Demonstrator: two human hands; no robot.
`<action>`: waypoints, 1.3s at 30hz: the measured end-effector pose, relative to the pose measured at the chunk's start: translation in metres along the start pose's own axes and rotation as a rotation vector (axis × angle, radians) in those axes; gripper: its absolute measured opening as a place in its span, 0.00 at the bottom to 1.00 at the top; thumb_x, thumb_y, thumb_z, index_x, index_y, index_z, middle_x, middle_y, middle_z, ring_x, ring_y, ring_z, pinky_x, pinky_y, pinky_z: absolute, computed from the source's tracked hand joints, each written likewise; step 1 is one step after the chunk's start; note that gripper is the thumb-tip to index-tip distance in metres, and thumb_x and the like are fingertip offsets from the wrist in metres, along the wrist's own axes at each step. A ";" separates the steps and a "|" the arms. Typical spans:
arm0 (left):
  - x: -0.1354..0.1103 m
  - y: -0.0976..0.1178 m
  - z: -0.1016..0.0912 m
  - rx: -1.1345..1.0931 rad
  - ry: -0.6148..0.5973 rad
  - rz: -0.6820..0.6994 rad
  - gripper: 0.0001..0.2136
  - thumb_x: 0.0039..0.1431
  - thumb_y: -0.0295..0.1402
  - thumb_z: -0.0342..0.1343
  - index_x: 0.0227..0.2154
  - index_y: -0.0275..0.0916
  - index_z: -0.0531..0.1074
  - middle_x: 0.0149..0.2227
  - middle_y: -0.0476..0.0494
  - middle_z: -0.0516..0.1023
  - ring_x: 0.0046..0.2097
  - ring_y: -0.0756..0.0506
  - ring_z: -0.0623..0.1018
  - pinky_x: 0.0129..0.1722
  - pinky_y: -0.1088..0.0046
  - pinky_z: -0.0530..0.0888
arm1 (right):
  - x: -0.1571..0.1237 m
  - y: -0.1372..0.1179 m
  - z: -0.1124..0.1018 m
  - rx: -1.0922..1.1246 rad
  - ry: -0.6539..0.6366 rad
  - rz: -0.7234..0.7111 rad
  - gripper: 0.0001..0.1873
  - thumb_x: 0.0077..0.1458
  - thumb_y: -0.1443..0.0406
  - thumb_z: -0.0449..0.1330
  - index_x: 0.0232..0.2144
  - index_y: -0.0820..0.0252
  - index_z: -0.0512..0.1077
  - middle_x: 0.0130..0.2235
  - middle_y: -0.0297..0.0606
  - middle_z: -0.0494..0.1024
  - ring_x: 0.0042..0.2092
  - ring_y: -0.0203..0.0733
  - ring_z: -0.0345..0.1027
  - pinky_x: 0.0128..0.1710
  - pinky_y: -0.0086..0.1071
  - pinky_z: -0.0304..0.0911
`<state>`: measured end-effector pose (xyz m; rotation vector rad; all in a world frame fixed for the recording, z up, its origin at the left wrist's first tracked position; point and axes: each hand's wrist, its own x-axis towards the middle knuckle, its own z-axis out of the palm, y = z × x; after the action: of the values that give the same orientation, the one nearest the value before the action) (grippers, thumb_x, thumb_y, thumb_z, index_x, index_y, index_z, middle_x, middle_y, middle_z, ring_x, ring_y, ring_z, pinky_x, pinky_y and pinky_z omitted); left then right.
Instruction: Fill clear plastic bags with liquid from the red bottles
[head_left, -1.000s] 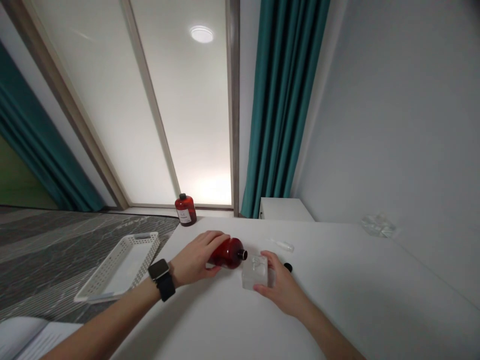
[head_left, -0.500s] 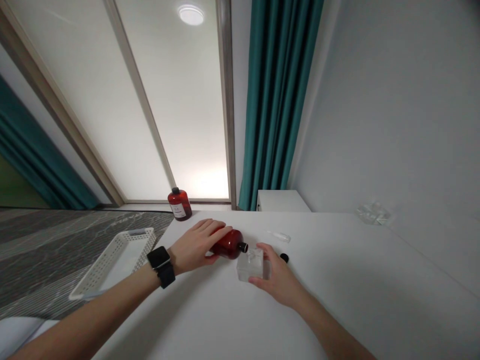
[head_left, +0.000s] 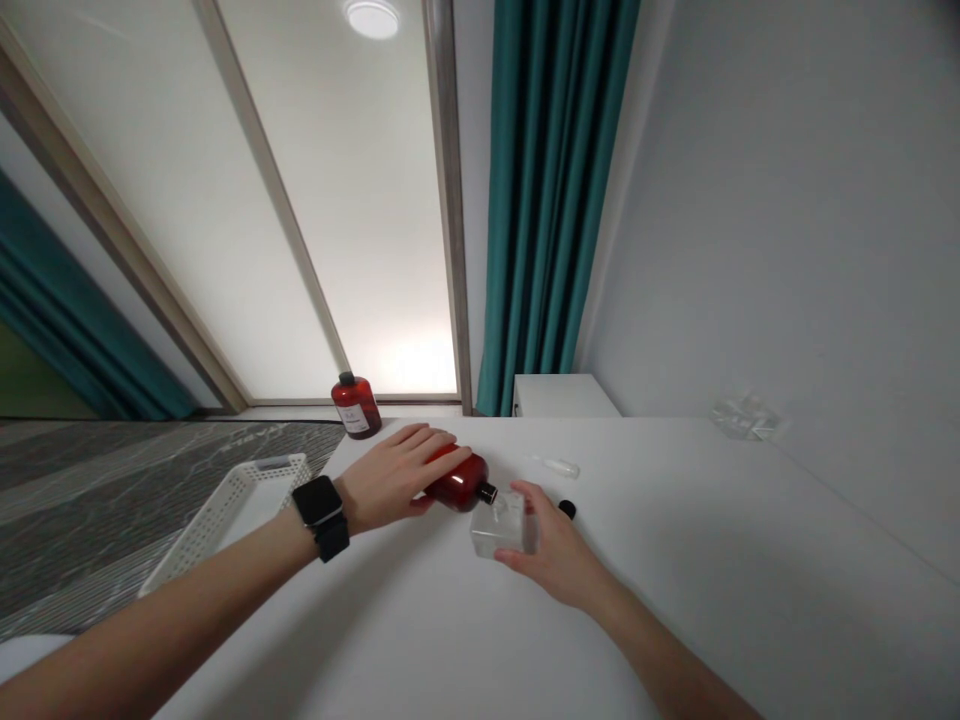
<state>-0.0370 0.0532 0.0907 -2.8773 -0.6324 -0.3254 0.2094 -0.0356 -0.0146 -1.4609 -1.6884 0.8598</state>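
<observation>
Counter: white, flat-topped, with a clear plastic tube and a round black cap near its far edge.
Left hand: wrapped over a dark-red plastic bottle, lying tilted, its black-collared neck at 3 o'clock.
Right hand: grasping a clear square box from its 3 o'clock side, just beside that neck.
Steadiness: both grips look firm, which keeps neck and box close.
Nearby: a matching upright red bottle at 11 o'clock.
</observation>
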 end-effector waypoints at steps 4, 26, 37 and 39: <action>0.003 0.000 -0.004 0.046 -0.046 0.011 0.35 0.52 0.25 0.63 0.61 0.45 0.55 0.56 0.38 0.70 0.55 0.36 0.70 0.57 0.54 0.66 | 0.000 -0.001 0.000 -0.013 -0.005 0.003 0.41 0.42 0.62 0.70 0.58 0.52 0.59 0.55 0.42 0.70 0.55 0.53 0.66 0.55 0.47 0.61; 0.015 0.002 -0.020 0.078 -0.092 0.065 0.39 0.49 0.20 0.64 0.62 0.47 0.55 0.58 0.40 0.68 0.57 0.35 0.69 0.59 0.51 0.64 | -0.001 -0.004 0.001 0.002 -0.005 0.012 0.41 0.43 0.62 0.70 0.58 0.52 0.59 0.55 0.43 0.70 0.56 0.54 0.65 0.55 0.48 0.60; 0.021 0.002 -0.026 0.158 -0.096 0.116 0.35 0.52 0.22 0.62 0.61 0.45 0.56 0.58 0.39 0.69 0.56 0.36 0.70 0.58 0.54 0.66 | -0.001 -0.007 0.001 -0.011 -0.008 0.000 0.41 0.42 0.63 0.70 0.58 0.52 0.59 0.55 0.43 0.70 0.56 0.54 0.65 0.56 0.49 0.60; 0.022 0.003 -0.028 0.190 -0.101 0.129 0.34 0.52 0.23 0.63 0.60 0.43 0.56 0.57 0.38 0.70 0.56 0.36 0.71 0.57 0.54 0.66 | -0.001 -0.008 0.000 -0.013 -0.011 -0.005 0.41 0.43 0.63 0.70 0.58 0.53 0.59 0.56 0.44 0.70 0.57 0.54 0.65 0.56 0.48 0.59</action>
<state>-0.0209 0.0530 0.1224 -2.7472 -0.4634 -0.0964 0.2054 -0.0379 -0.0084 -1.4629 -1.7080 0.8571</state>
